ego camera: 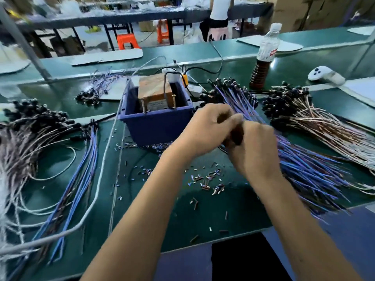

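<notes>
Left hand (209, 130) curled, right hand (253, 147) curled against it, both gripping strands of the blue wire bundle (304, 169), just right of the blue plastic bin (156, 126), thin glossy wires fanning to the bench (203, 220) near edge, open green mat before the bin, strewn with tiny tubular offcuts (209, 183).

Bright, even light from overhead falls on the green table (203, 216), leaving only faint, soft shadows beneath the forearms and a pale sheen on the surface beyond the hands. The left hand (207, 130) and right hand (253, 147) are smeared by motion blur, as are the blue wires (308, 171) just right of them. The wide lens bows the table's edges, and the room far behind the hands looks soft and washed out.
</notes>
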Action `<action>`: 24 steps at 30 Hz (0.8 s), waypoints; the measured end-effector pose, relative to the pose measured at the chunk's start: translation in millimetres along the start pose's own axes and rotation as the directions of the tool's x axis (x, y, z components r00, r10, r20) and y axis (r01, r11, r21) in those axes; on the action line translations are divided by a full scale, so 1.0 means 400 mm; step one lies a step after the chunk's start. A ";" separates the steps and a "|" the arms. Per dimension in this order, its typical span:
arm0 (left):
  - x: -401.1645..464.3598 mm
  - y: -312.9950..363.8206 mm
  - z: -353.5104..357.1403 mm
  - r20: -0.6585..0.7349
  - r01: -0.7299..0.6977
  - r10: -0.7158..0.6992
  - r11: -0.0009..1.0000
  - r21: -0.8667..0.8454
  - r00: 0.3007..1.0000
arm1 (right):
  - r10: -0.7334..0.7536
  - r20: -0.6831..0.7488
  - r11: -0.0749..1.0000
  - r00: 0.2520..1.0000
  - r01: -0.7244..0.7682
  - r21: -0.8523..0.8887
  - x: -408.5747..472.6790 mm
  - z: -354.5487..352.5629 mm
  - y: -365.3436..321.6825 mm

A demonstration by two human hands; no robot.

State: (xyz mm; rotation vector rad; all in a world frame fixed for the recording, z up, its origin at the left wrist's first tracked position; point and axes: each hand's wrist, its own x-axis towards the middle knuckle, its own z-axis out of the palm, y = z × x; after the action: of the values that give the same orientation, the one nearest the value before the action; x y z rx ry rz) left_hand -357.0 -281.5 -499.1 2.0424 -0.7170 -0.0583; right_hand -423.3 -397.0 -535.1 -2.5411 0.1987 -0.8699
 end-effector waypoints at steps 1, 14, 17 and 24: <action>-0.027 -0.019 -0.036 0.049 0.062 -0.064 0.997 0.044 0.997 | -0.032 0.074 0.999 0.997 0.034 -0.018 -0.010 0.028 -0.037; -0.237 -0.213 -0.465 -0.228 0.647 -0.639 0.560 0.517 0.735 | -0.286 0.538 0.941 0.793 0.125 0.316 -0.077 0.365 -0.484; -0.237 -0.235 -0.502 -0.388 0.679 -0.561 0.539 0.499 0.731 | -0.212 0.527 0.961 0.823 0.077 0.266 -0.064 0.412 -0.545; -0.255 -0.286 -0.536 -0.428 0.710 -0.569 0.510 0.486 0.702 | -0.075 0.681 0.989 0.728 -0.033 0.144 -0.027 0.427 -0.563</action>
State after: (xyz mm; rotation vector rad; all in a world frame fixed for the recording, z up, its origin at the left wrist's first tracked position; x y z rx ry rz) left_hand -320.8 -20.5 -494.3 2.8189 0.2840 -0.0270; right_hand -329.1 -131.3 -558.6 -2.5348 -0.1293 0.1047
